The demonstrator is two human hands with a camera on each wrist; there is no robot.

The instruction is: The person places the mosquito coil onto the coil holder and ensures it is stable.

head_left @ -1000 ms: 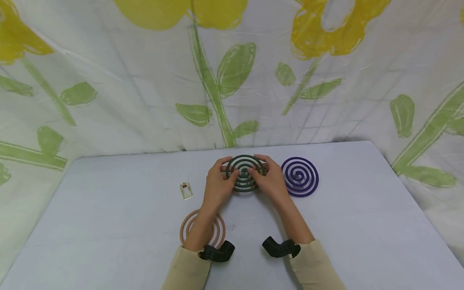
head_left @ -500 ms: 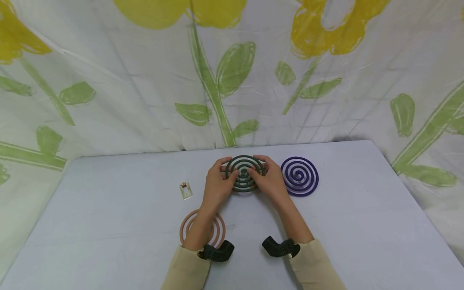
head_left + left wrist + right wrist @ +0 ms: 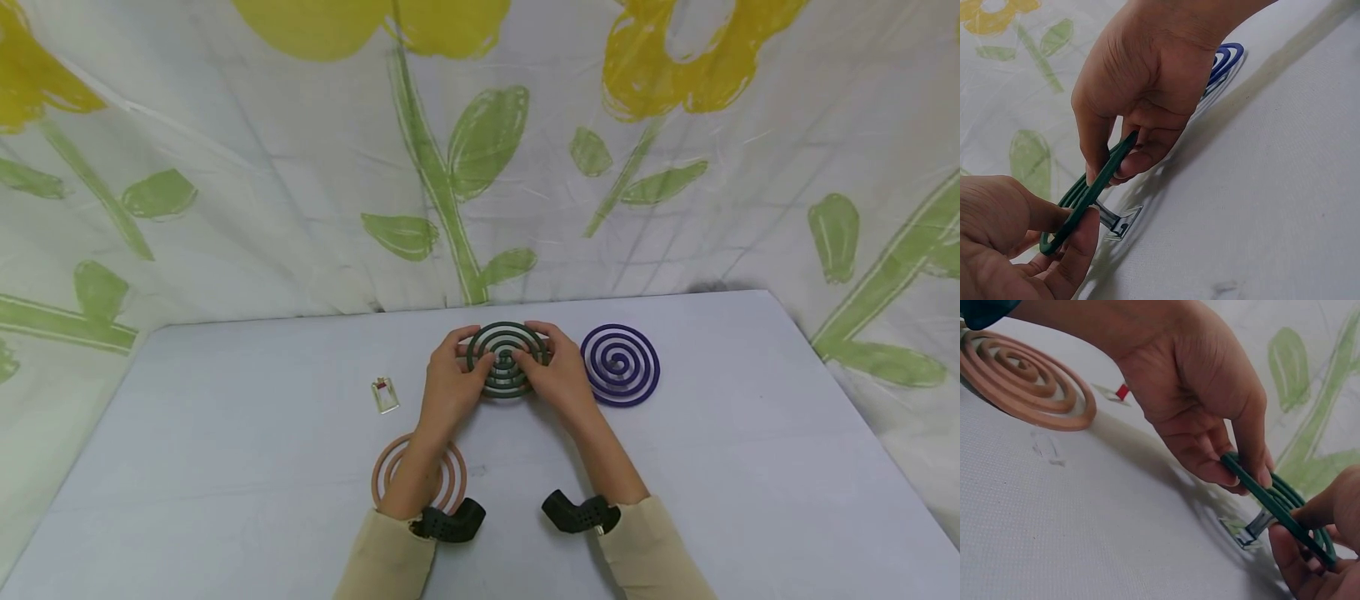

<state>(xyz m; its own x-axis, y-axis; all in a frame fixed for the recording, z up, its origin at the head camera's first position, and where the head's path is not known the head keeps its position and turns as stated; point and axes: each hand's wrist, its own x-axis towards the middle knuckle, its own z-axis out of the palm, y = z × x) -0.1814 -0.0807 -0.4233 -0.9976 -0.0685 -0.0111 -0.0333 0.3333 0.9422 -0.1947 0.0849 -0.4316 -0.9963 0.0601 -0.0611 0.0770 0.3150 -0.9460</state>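
1. The green coil (image 3: pixel 506 357) is at the far middle of the table (image 3: pixel 712 467), raised and tilted between the two hands.
2. A metal stand (image 3: pixel 1124 224) reaches up to the coil's underside; whether its foot touches the table I cannot tell.
3. The left hand (image 3: pixel 453 372) pinches the coil's left side, thumb lying over the turns toward the centre, other fingers behind; they are parted only by the coil and what lies at its middle.
4. The right hand (image 3: pixel 561 375) pinches the right side the same way, thumb near the centre, fingers curled behind, with little gap.
5. Just right of that hand, the blue coil (image 3: pixel 617 365) lies level with the green one.
6. To the left, well apart from the coils, lies a small metal frame (image 3: pixel 381 383) with a red mark.
7. Nearer, the orange coil (image 3: pixel 1025 376) lies flat, partly hidden from the head view by the left forearm.
8. Beige sleeves (image 3: pixel 648 542) and black wrist cameras (image 3: pixel 450 523) show at the near side.
9. Beyond the table's far edge hangs a white sheet (image 3: pixel 315 150) with yellow flowers and green leaves.
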